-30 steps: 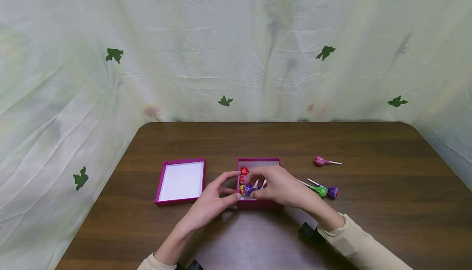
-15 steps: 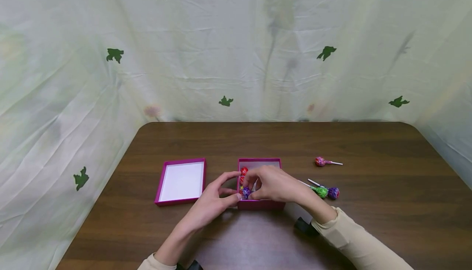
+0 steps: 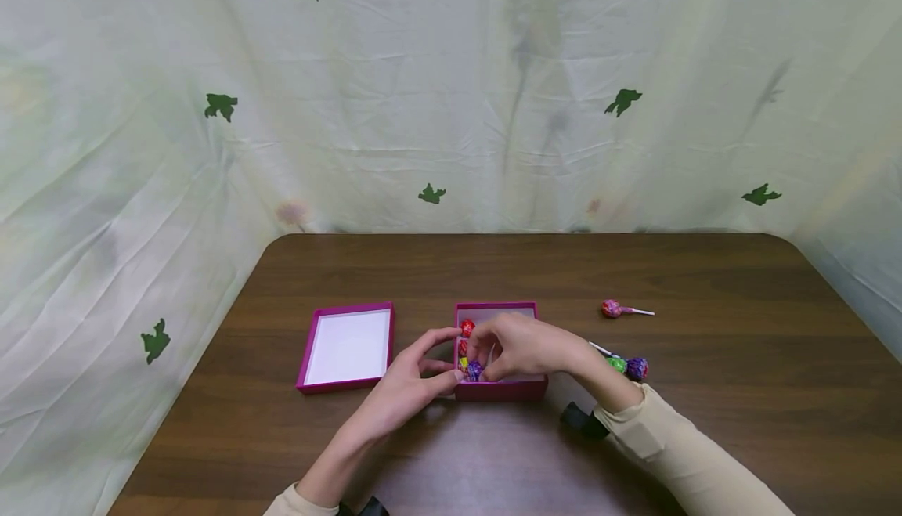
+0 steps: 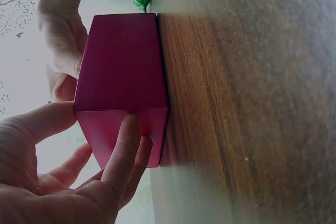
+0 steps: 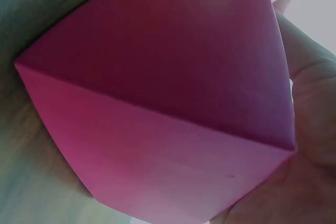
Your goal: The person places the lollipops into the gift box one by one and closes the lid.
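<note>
A magenta box stands uncovered on the table, with several wrapped lollipops along its inner left side; a red lollipop lies farthest back. My left hand steadies the box with extended fingers against the left wall, thumb at the near left corner of the rim. Reaching over the right side, my right hand pinches a purple-wrapped lollipop inside, near the front. That hand covers much of the interior. Magenta outer walls fill most of the right wrist view, my right hand at their edge.
Left of the box lies its lid, white inside up. To the right are a green lollipop, partly behind the right arm, and a purple lollipop. Farther back lies a pink lollipop. A pale patterned curtain hangs behind the table.
My right hand has shifted slightly left inside the box with the purple lollipop, then a touch back right; its forearm now hides more of the green lollipop. My left hand stays put.
</note>
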